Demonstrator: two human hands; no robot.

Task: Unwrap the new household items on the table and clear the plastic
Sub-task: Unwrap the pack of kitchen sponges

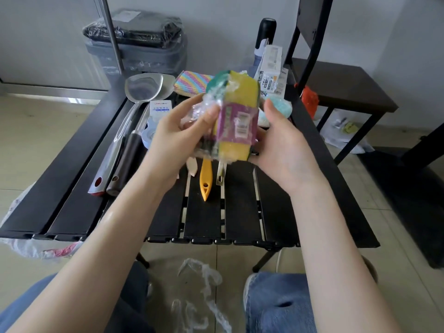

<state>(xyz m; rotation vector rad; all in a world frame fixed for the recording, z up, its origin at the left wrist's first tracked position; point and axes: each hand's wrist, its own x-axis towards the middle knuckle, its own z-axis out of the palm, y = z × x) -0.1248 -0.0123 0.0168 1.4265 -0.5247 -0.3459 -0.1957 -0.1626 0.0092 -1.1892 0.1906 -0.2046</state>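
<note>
While both raised, left hand point(177, 131) pinching sponge pack point(234, 116), right hand point(281, 143) cupping

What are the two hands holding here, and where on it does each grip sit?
A plastic-wrapped pack of sponges, held above the table. The left hand pinches the loosened wrap on the pack's left side; the right hand cups its right side and back.

A dark wooden chair point(336, 85) stands at the right of the black slatted table point(240, 212), a grey plastic bin point(137, 56) with a shiny metal pole point(113, 32) in front of it stands by the white wall point(216, 20), and the floor has pale tiles point(36, 140).
</note>
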